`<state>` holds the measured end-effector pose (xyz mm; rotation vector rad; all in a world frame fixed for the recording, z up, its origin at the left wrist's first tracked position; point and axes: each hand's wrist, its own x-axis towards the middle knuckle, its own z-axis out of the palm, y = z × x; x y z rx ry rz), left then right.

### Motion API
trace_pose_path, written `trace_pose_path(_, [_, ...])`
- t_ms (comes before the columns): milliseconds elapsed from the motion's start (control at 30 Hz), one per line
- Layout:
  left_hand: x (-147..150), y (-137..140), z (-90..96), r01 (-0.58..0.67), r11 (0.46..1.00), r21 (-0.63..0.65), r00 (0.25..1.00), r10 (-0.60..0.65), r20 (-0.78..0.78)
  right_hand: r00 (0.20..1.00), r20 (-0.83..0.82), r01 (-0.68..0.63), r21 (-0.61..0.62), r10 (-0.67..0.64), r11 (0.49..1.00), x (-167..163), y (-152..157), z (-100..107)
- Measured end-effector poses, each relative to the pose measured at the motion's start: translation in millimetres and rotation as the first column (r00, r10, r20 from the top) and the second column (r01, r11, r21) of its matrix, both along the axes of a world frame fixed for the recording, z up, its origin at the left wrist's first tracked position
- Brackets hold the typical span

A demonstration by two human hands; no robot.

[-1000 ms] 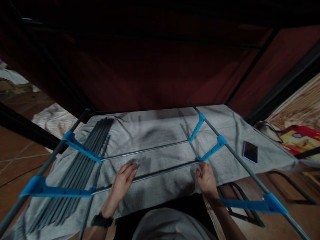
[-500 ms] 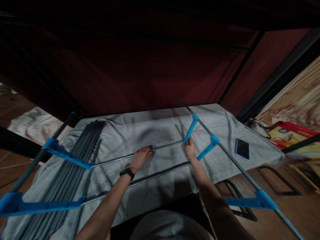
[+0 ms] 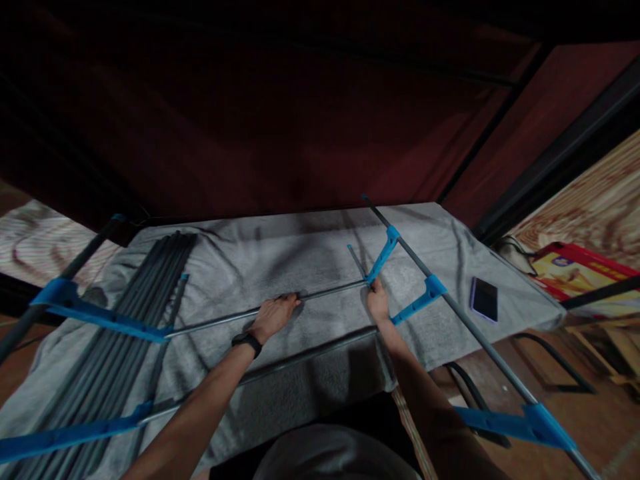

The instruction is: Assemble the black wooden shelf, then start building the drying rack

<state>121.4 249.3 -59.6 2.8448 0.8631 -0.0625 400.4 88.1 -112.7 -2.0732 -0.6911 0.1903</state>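
A frame of grey metal tubes and blue plastic brackets lies across a grey blanket. My left hand, with a black band on its wrist, is closed over the far cross tube near its middle. At that tube's right end, my right hand grips the joint with the blue bracket; its fingertips are partly hidden. A second cross tube runs nearer my body, beneath both forearms. Long side tubes carry the brackets, with one bracket at the left and another at the right.
Several loose grey tubes lie bundled at the left of the blanket. A phone rests at the right. Beyond the edge are a red and yellow box and black metal legs. A dark red panel stands behind.
The frame's left end has swung outward to the left and lower in view. My left hand has shifted slightly left; my right hand stays at the joint. The view has shifted a little.
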Motion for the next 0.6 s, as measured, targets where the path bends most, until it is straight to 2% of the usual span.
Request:
trace_pose_path(100, [0.7,0.0,1.4,-0.005,1.000,-0.022,1.000,0.005,-0.001,0.999,-0.034,0.041,-0.009,-0.041,0.999,-1.3,0.0,0.7])
trace_pose_path(333, [2.6,2.1,1.4,-0.013,0.999,-0.041,1.000,0.013,0.002,0.995,-0.091,0.050,0.009,-0.049,0.999,-2.7,0.2,2.7])
trace_pose_path(500, [2.3,1.7,2.3,-0.015,0.999,-0.042,1.000,0.014,-0.004,0.995,-0.097,0.004,0.067,0.002,0.998,-4.2,-0.1,12.3])
trace_pose_path(600, [1.7,-1.0,7.1,-0.010,0.998,-0.055,0.999,0.012,0.044,0.994,-0.103,-0.036,0.111,0.047,0.993,-6.4,1.4,22.0])
